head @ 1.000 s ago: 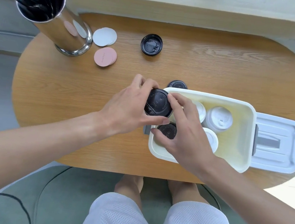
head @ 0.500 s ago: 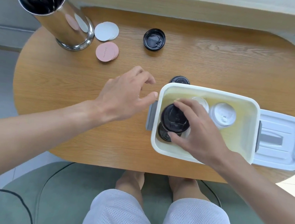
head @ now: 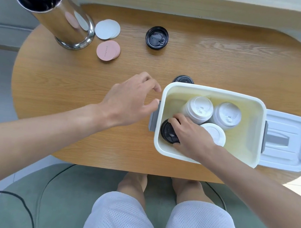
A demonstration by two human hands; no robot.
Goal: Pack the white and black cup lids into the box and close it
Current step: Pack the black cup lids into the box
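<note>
Pinching a black lid (head: 168, 131) down onto the near-left corner stack inside the box (head: 214, 90), the right hand (head: 192, 137) seats it beside the white lids (head: 200, 109), while the left hand (head: 128, 102) hovers loosely spread just outside the rim, likely readying for the next lid.

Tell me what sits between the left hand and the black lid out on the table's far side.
Nothing: only bare wood of the table separates the left hand from that black lid, per the head view.

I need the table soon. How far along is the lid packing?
Three white lid stacks already sit in the box. The right hand is setting black lids inside. Two black lids remain on the table; the box cover lies off.
</note>
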